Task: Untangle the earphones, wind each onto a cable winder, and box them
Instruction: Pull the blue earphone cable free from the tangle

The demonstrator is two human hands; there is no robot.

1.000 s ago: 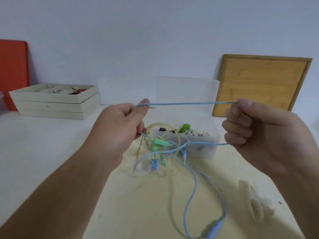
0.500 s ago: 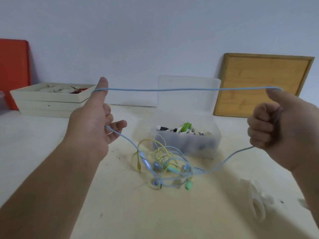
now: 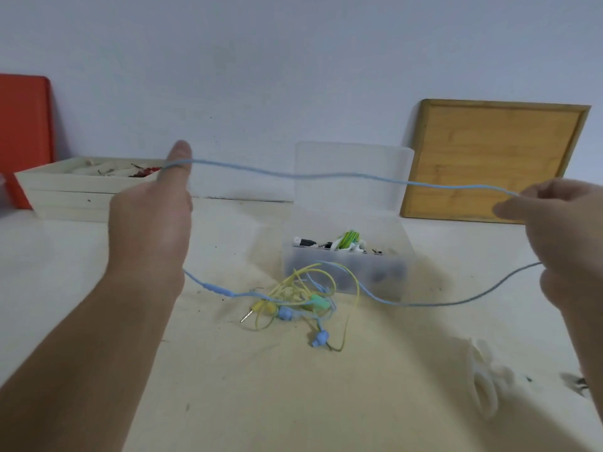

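A blue earphone cable (image 3: 326, 175) stretches in the air between my two hands. My left hand (image 3: 153, 216) holds one end with the thumb up; the cable runs over the thumb and drops behind the palm. My right hand (image 3: 567, 233) pinches the other end. Both loose ends hang down to a tangle of yellow, green and blue earphones (image 3: 300, 301) on the table. Behind the tangle stands a clear plastic box (image 3: 346, 272) with its lid up, holding wound earphones. A white cable winder (image 3: 489, 376) lies at the lower right.
A stack of white wooden trays (image 3: 71, 197) sits at the back left in front of a red board (image 3: 23, 125). A wooden board (image 3: 489, 158) leans on the wall at the back right. The table surface (image 3: 261, 402) is beige and stained.
My hands have spread further apart, then the blue cable between them has gone slightly slack. My right hand has dropped a little. The tangle has shifted on the table.
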